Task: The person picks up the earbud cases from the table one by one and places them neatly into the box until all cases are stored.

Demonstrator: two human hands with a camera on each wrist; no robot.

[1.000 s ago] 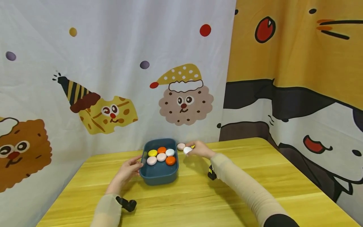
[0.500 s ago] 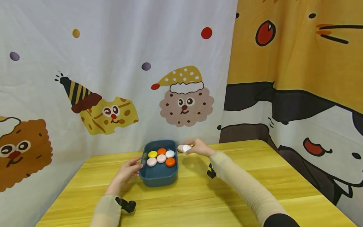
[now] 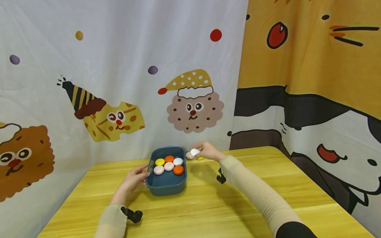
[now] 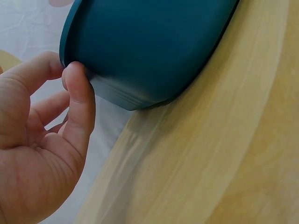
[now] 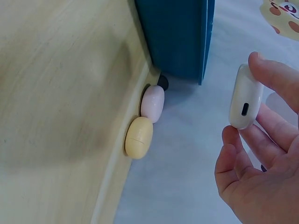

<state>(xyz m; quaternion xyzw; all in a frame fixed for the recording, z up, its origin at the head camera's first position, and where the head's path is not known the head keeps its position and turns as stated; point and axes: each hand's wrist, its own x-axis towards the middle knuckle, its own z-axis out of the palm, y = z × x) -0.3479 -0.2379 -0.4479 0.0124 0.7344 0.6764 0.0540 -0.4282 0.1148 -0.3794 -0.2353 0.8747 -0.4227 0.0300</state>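
A cartoon-printed curtain (image 3: 38,89) hangs behind the wood-grain table (image 3: 268,188). On it sits the blue bin (image 3: 167,190), its rim pinched between thumb and fingers of the left hand (image 3: 134,179). The right hand (image 3: 210,152) holds a white case (image 5: 245,95) above the table, just right of the bin. Inside the bin lie six rounded pieces (image 3: 168,166): two orange, two pink, one yellow, one white. Beside it rest a pink piece (image 5: 153,103) and a yellow piece (image 5: 139,138). A small dark slot (image 5: 245,109) marks the white case
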